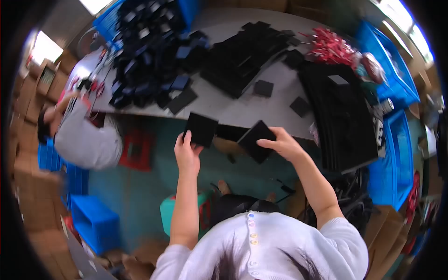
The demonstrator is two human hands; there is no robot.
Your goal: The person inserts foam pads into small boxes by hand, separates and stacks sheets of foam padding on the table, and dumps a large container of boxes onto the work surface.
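My left hand [188,151] is closed on the lower edge of a flat black square piece [201,129], thumb on its face. In my right hand [283,143] is a second black square piece [256,144], turned cornerwise, with the thumb pressed on top. The two pieces are apart, held over the front edge of the grey table [219,108]. Just beyond them lie loose black squares [263,88] and a stack of black sheets [245,58]. What the pieces are made of I cannot tell.
A big heap of dark pieces [154,65] covers the table's left part. Curved black panels [340,116] hang over the right edge, near red-and-white strips [331,45] and blue crates [392,158]. Another person [88,130] sits at left. A green stool [169,214] stands below.
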